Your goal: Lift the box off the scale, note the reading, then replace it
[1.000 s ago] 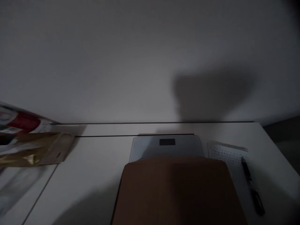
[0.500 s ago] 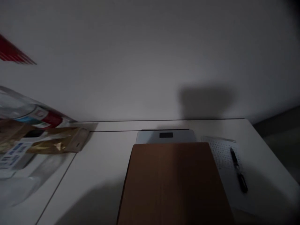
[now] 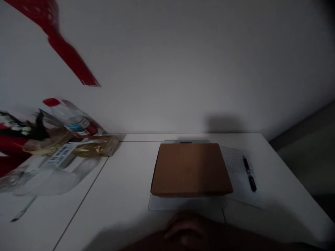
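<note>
At the near edge of a white table [image 3: 125, 195], a hand [image 3: 183, 232] rests in deep shadow, fingers loosely curled and holding nothing; the dim light does not settle whether it is the left or the right, and no second hand shows. Just beyond the knuckles, apart from them, a flat brown cardboard box [image 3: 191, 169] lies on a pale scale [image 3: 167, 204], whose platform peeks out at the front and whose dark display [image 3: 185, 142] is barely visible behind the far edge. Any handling of the box would, by the look of it, go best with a grip on both long sides and a level lift, since the box overhangs the platform and could tip or drag it. Touching the box's right flank, a printed sheet [image 3: 235, 164] carries a black pen [image 3: 249, 174], close enough to be swept off by a careless move. Well apart on the left, a blurred heap holds gold packets [image 3: 91, 148], a clear bottle with a red cap [image 3: 69, 116] lying tilted, and clear plastic wrap [image 3: 44, 179]. Farthest off, a red hanging strip [image 3: 70, 57] crosses the plain wall [image 3: 196, 62].
</note>
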Tool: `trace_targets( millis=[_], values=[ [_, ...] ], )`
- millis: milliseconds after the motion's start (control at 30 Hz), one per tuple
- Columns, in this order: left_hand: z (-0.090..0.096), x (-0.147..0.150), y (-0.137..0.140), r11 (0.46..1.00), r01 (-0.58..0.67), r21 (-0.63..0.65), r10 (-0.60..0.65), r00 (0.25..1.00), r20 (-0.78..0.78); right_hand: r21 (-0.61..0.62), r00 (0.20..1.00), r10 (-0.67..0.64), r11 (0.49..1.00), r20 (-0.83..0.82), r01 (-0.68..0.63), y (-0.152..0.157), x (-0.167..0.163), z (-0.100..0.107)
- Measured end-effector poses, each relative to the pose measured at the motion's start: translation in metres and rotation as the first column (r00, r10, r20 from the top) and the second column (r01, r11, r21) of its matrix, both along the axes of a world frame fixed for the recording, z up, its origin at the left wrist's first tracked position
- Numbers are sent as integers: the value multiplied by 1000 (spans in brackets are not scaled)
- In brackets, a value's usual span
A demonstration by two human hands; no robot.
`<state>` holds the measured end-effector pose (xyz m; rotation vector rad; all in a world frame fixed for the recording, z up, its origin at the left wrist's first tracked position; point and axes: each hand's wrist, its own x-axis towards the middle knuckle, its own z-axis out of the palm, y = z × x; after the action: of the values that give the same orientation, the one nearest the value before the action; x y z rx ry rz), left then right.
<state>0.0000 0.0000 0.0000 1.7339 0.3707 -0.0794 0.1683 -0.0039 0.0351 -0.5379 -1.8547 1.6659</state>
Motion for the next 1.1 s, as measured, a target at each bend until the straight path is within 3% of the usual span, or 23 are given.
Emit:
trace_targets(
  millis=[133, 267, 433, 500, 633, 767, 967, 1100],
  values=[
    [-7, -5, -7, 994, -65, 83, 64, 998, 9, 108, 999, -39, 994, 38, 35, -7, -2, -2],
    [-2, -5, -12, 981, -89, 170, 82, 995, 50, 170, 991, -92, 983, 102, 74, -14, -4, -1],
    [3, -6, -19, 948, -132, 289, 159, 985, -69, 250, 977, -149, 962, 152, 108, -19, -5, 9],
    [3, -8, -21, 926, -175, 335, 202, 978, -48, 278, 972, -180, 951, 148, 134, -22, -6, 10],
    [3, -10, -23, 882, -260, 394, 235, 966, 110, 281, 962, -236, 941, 135, 191, -28, -9, 9],
    [4, -10, -25, 876, -308, 371, 238, 946, 221, 268, 960, -258, 938, 110, 222, -34, -11, 1],
    [5, -10, -27, 876, -315, 364, 210, 930, 301, 196, 966, -235, 958, 110, 211, -37, -12, -8],
    [3, -9, -30, 865, -327, 380, 228, 932, 281, 211, 974, -220, 956, 58, 204, -38, -11, -10]
  ],
)
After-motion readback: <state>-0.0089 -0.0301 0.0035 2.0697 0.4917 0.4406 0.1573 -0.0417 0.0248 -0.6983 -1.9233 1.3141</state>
